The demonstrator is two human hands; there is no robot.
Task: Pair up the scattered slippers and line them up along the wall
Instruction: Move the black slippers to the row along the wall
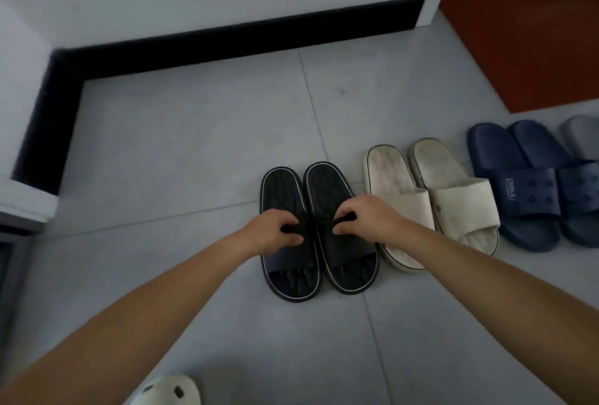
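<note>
Two black slippers with white trim lie side by side on the grey tile floor: the left black slipper (285,262) and the right black slipper (340,259). My left hand (272,231) pinches the strap of the left one. My right hand (366,220) pinches the strap of the right one. To their right stand a cream pair (431,190) and then a navy pair (525,178), each side by side. A grey slipper (583,135) shows at the right edge, cut off.
A white wall with a black skirting board (227,45) runs along the far side and turns a corner at the left. A red-brown mat (534,32) lies at the top right. A white clog-like shoe (168,391) sits at the bottom edge.
</note>
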